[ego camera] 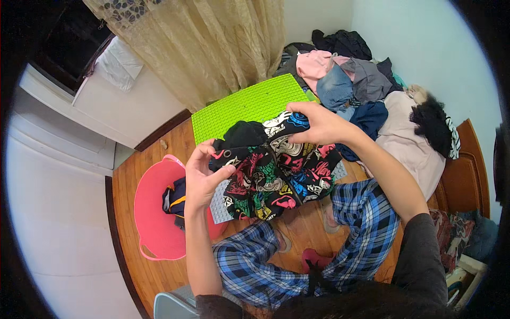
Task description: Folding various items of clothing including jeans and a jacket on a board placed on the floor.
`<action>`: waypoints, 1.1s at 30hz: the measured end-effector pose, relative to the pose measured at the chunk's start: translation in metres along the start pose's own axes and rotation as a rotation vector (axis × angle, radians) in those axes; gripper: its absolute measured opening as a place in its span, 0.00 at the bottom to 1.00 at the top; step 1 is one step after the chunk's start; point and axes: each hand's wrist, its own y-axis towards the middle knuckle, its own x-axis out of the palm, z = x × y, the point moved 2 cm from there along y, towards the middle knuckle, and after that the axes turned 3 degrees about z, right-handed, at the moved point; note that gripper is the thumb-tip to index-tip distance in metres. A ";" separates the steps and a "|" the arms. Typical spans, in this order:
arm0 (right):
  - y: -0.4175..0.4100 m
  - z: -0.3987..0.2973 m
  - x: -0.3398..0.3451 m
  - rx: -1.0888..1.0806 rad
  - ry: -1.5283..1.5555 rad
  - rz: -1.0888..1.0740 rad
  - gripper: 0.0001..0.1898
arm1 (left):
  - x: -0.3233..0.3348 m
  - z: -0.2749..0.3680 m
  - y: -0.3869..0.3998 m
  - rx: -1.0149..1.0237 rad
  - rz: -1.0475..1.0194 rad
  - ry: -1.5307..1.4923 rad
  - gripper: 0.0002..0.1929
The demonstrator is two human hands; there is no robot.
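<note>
A black hooded garment (263, 179) with a multicoloured printed pattern hangs in front of me, its lower part over my knees. My left hand (205, 171) pinches it near a metal eyelet at the left of the neck opening. At the upper right, my right hand (314, 123) grips the printed fabric between thumb and fingers. The plain black hood (247, 133) flops over at the top. Part of a grey studded board (221, 203) shows behind the garment; the rest of it is hidden.
Behind the garment lies a green studded board (247, 99). A pink tub (155, 215) holding dark clothing stands on the wooden floor at left. Clothes are heaped (334, 85) against the right wall, near a wooden panel (466, 171). A beige curtain (203, 48) hangs behind.
</note>
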 end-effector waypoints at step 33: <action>-0.001 0.026 -0.032 -0.181 -0.095 0.371 0.23 | -0.026 -0.026 0.010 0.043 0.179 0.698 0.09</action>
